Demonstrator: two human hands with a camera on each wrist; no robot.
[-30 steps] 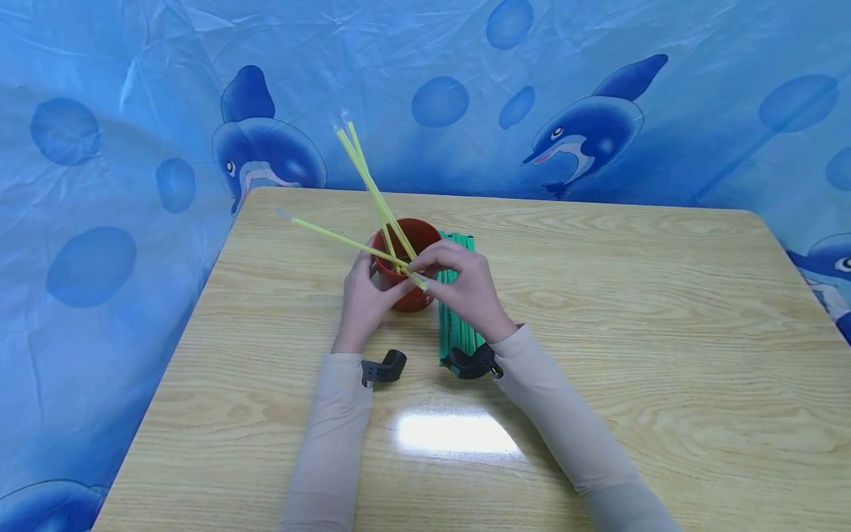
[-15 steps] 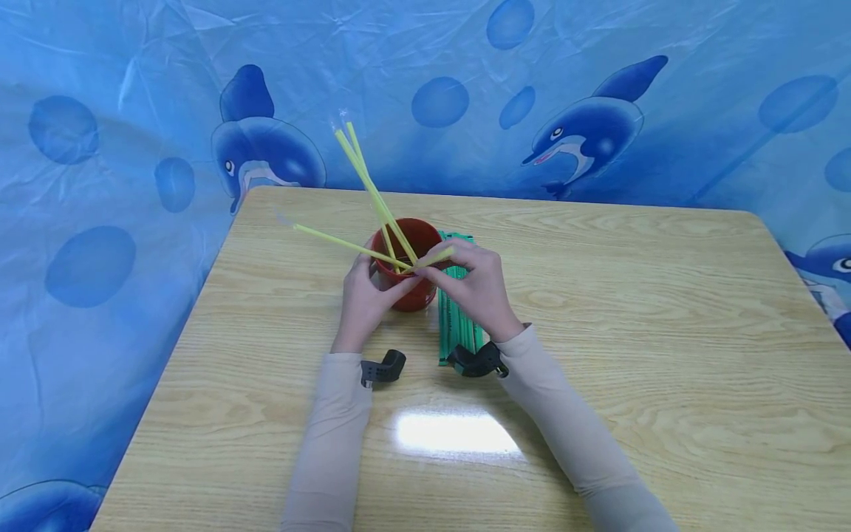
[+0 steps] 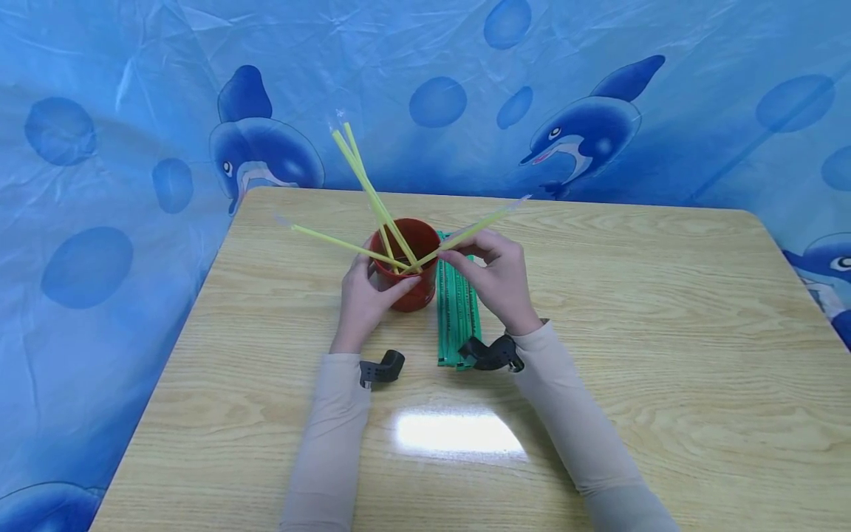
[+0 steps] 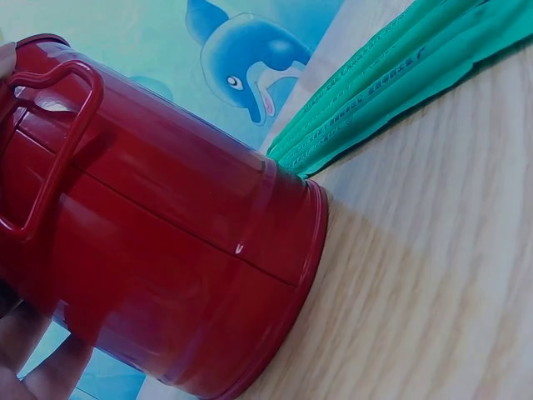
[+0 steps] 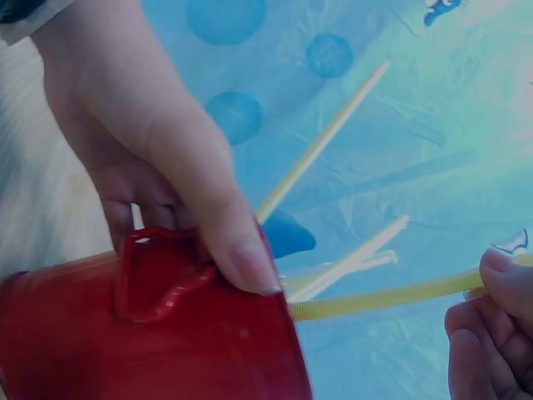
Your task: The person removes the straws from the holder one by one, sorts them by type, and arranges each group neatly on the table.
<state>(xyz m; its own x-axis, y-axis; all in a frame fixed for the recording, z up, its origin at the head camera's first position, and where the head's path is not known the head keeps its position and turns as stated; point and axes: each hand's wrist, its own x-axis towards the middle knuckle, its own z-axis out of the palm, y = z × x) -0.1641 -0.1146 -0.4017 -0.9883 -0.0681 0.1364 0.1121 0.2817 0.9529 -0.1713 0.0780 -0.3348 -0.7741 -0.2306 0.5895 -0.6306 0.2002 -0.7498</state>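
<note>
A red metal cup (image 3: 417,294) with a looped wire-like handle stands on the table. My left hand (image 3: 362,304) grips it from the left, thumb over the near rim and fingers round the far side. Several yellow straws in clear wrappers lean in the cup: some straws (image 3: 364,176) point up and back, another straw (image 3: 326,238) slants left. My right hand (image 3: 497,275) pinches one more yellow straw (image 5: 391,293) between thumb and fingers, right of the rim. That straw slants up to the right, its lower end inside the cup.
Long green printed packets (image 3: 459,325) lie side by side just right of the cup, partly under my right hand and wrist. The wooden table (image 3: 638,332) ends at the back against a blue dolphin-print sheet (image 3: 399,44).
My right hand has moved right, away from the cup's middle, and the straw in it has swung from pointing toward me to slanting up right. My left hand has stayed on the cup.
</note>
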